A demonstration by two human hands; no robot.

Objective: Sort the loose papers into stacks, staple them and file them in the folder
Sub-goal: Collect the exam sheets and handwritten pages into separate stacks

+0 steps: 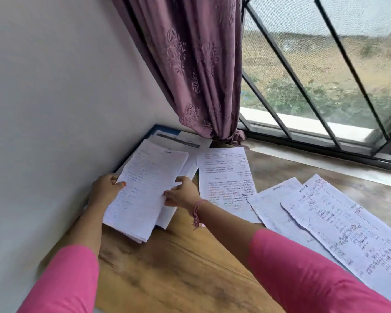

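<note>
A stack of handwritten lined papers (142,188) is held over the far left of the wooden table (178,279). My left hand (105,188) grips its left edge, thumb on top. On the opposite edge my right hand (182,194) pinches the stack. Beneath it lies a blue folder (160,129) against the wall, with more sheets on it. A printed sheet (226,181) lies flat just right of the stack. Two overlapping handwritten papers (339,224) lie at the right. No stapler is in view.
A white wall (54,109) runs along the table's left side. A purple curtain (194,71) hangs over the far corner, touching the folder. A barred window (325,75) and a stone sill (314,163) lie behind the papers.
</note>
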